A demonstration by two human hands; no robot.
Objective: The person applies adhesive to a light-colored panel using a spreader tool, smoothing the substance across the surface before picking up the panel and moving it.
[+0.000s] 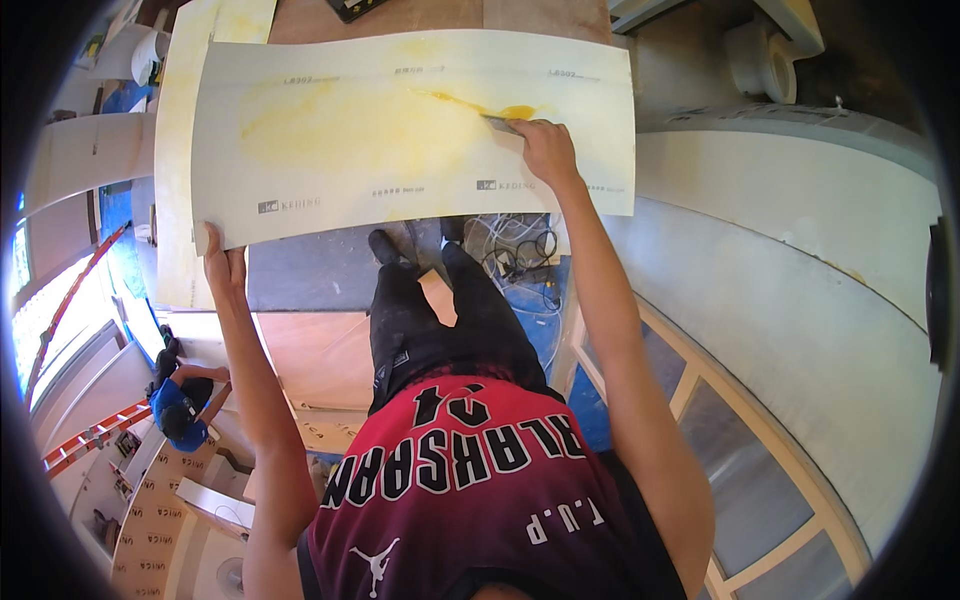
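Observation:
A thin pale laminate sheet [360, 165] with printed marks lies crosswise before me, its near edge jutting out over my feet. My left hand [223, 259] grips its near left corner, thumb on top and fingers beneath. In my right hand [549, 150] is a flat spreader [501, 124], pressed against the sheet's upper right part. Amber glue [519, 112] is pooled by the spreader's edge and trails off to the left in a streak. A thin yellowish film covers much of the sheet's middle and left.
Another yellow-smeared sheet [174, 150] lies under the left end. Coiled cables [525, 255] are on the floor by my feet. At right stand pale panels [750, 240] and a wooden frame [690, 390]. A person in blue [180, 412] is at lower left near orange ladders [94, 439].

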